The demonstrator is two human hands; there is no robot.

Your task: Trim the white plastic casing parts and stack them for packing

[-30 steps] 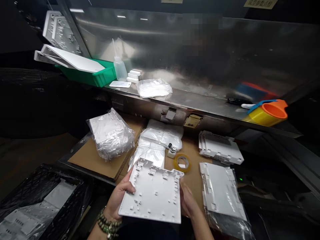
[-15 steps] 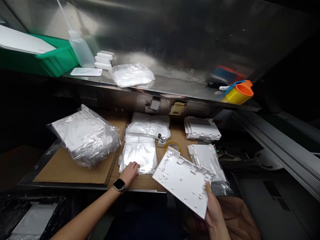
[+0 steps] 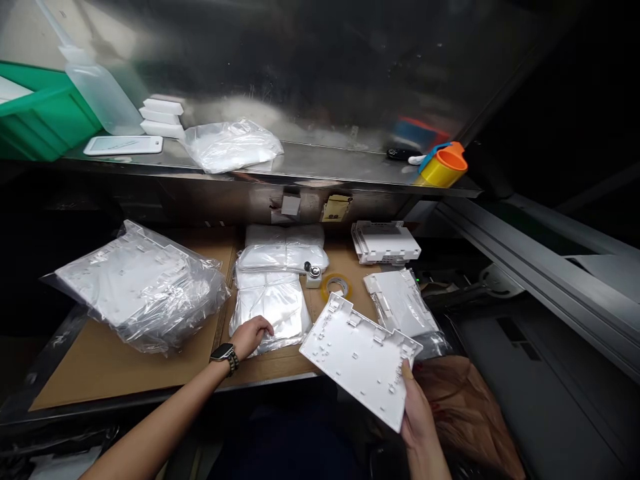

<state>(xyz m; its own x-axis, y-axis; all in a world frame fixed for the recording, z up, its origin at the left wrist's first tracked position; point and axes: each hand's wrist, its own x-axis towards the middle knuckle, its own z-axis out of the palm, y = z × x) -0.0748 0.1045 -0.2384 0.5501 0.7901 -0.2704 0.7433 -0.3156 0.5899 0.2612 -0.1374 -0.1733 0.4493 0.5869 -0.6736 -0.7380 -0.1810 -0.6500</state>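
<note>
My right hand [image 3: 417,407] grips a white plastic panel [image 3: 357,363] by its right edge, thumb on top. Clips and small posts stand up from the panel's face, and it is held tilted above the table's front edge. At the near edge of a stack of clear plastic bags [image 3: 277,303], my left hand [image 3: 250,335] has its fingers curled together on a bag; the fingertips are partly hidden. Behind lies a tied bundle of bags [image 3: 285,255]. A small bottle with a metal top [image 3: 313,275] and a tape roll [image 3: 337,287] sit beside the stack.
Bagged white panels [image 3: 145,287] are piled on cardboard [image 3: 100,363] at left. Other white panels [image 3: 385,243] and a bagged panel [image 3: 400,303] lie at right. A metal shelf [image 3: 325,160] overhangs the back, holding a squeeze bottle [image 3: 103,93], a phone [image 3: 124,145] and a yellow-orange tape dispenser [image 3: 443,167].
The view has shifted, so most things sit farther left. My left hand's fingers have curled in at the bags' edge. The panel stays in my right hand.
</note>
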